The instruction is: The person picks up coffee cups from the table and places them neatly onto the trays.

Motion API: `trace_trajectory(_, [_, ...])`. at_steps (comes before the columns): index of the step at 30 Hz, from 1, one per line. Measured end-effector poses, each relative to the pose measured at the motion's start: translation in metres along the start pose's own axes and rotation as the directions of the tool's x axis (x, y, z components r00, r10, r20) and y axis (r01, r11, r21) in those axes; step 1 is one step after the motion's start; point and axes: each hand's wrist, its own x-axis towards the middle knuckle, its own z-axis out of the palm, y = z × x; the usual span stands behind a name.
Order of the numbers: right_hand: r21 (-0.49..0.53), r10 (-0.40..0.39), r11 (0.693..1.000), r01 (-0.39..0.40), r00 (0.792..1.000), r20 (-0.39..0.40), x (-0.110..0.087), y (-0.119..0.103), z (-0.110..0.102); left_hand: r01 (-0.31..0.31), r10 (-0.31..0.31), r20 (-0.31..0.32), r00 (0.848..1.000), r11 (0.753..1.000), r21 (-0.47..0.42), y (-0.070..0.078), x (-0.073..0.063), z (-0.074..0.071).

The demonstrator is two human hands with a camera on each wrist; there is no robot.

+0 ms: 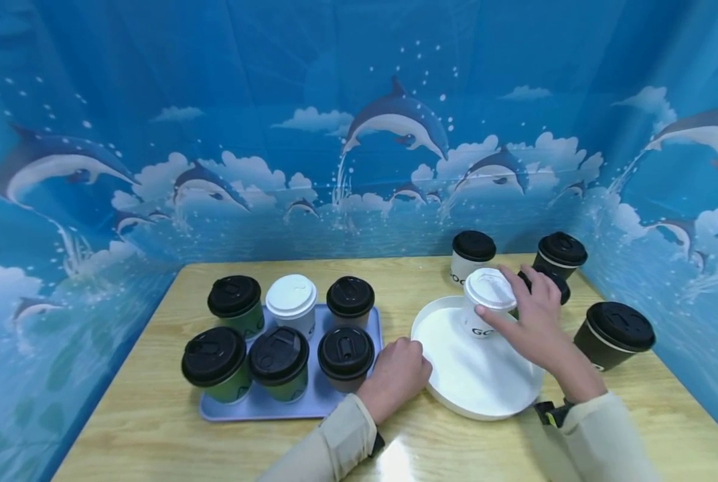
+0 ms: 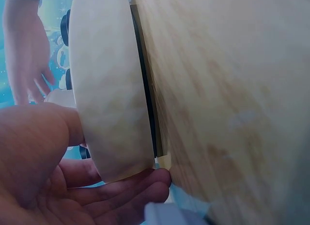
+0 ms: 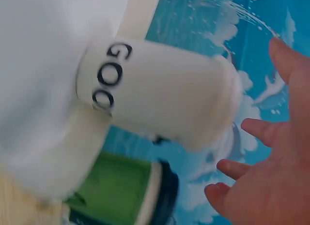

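Note:
My left hand (image 1: 400, 371) pinches the rim of a round white tray (image 1: 473, 375) at its left side. In the left wrist view the thumb lies inside the rim (image 2: 111, 89) and the fingers outside and beneath it. A white paper cup with a white lid (image 1: 485, 301) stands upright at the back of this tray. Close to the cup's right side is my right hand (image 1: 536, 328), thumb and fingers spread. The right wrist view has the fingertips (image 3: 252, 126) apart from the cup (image 3: 150, 89), whose side carries dark letters.
Left of the tray, a lilac rectangular tray (image 1: 262, 410) bears several lidded cups in two rows. Behind the round tray stands a white cup with a black lid (image 1: 473, 254). More black-lidded cups, including a dark one (image 1: 615, 335), stand to the right. A dolphin-print curtain (image 1: 311, 167) surrounds the table.

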Motion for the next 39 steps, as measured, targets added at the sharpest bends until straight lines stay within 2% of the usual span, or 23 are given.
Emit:
trace_trajectory(3, [-0.024,-0.052,0.998,0.050,0.993,-0.102,-0.011,0.009,-0.012,-0.012,0.012,-0.002,1.000,1.000,-0.003,0.000,0.000,0.000])
trace_trajectory(6, [-0.062,-0.050,0.997,0.039,0.981,-0.189,-0.022,0.022,-0.027,-0.015,0.015,0.002,1.000,1.000,-0.009,0.000,0.000,-0.001])
trace_trajectory(8, [-0.103,-0.008,0.995,-0.015,0.975,-0.224,-0.029,0.032,-0.038,-0.012,0.012,0.008,1.000,1.000,-0.013,0.000,0.000,-0.001])
trace_trajectory(11, [-0.171,0.118,0.972,-0.160,0.965,-0.234,-0.039,0.049,-0.050,-0.009,0.009,0.011,1.000,1.000,-0.006,0.000,0.000,-0.002])
trace_trajectory(15, [-0.254,0.323,0.893,-0.372,0.922,-0.213,-0.050,0.069,-0.056,-0.014,0.014,0.010,1.000,1.000,-0.006,-0.001,0.000,-0.002])
trace_trajectory(18, [-0.271,0.399,0.856,-0.440,0.896,-0.195,-0.058,0.079,-0.057,-0.020,0.020,0.006,1.000,1.000,-0.016,-0.001,0.000,-0.002])
trace_trajectory(20, [-0.271,0.416,0.851,-0.450,0.892,-0.175,-0.062,0.084,-0.057,-0.020,0.020,0.003,1.000,1.000,-0.020,-0.001,0.000,-0.002])
trace_trajectory(26, [-0.207,0.440,0.863,-0.461,0.887,-0.143,-0.066,0.086,-0.054,-0.014,0.014,-0.003,1.000,1.000,-0.012,-0.001,0.001,-0.002])
trace_trajectory(34, [-0.126,0.508,0.840,-0.527,0.847,-0.155,-0.063,0.087,-0.049,0.003,-0.003,0.004,1.000,1.000,-0.005,-0.001,0.001,-0.001])
trace_trajectory(39, [-0.085,0.500,0.849,-0.521,0.845,-0.188,-0.061,0.089,-0.048,0.019,-0.019,0.017,1.000,1.000,-0.003,0.000,0.001,0.000])
